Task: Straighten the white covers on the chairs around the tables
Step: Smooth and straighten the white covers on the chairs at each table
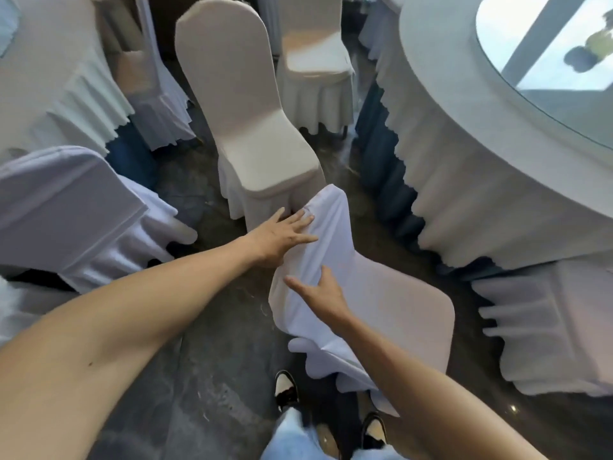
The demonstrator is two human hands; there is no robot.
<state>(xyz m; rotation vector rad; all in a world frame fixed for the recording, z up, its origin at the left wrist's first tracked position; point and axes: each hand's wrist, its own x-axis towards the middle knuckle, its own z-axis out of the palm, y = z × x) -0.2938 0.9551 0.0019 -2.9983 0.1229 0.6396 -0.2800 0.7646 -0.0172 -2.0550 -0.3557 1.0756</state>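
Observation:
A chair in a white cover [391, 303] stands just in front of me, its backrest toward me and its seat facing the round table. My left hand [282, 235] lies flat with spread fingers against the left side of the backrest cover near its top. My right hand [318, 292] rests lower on the same wrinkled cloth, fingers apart, thumb pressing into a fold. Neither hand clearly pinches the fabric.
A second covered chair [255, 127] stands ahead, another [311, 64] behind it. A round table with a pleated skirt [481, 180] fills the right; another table [49, 78] is at far left. More covered chairs sit at left [73, 210] and right [557, 320]. My shoes [287, 390] stand on dark floor.

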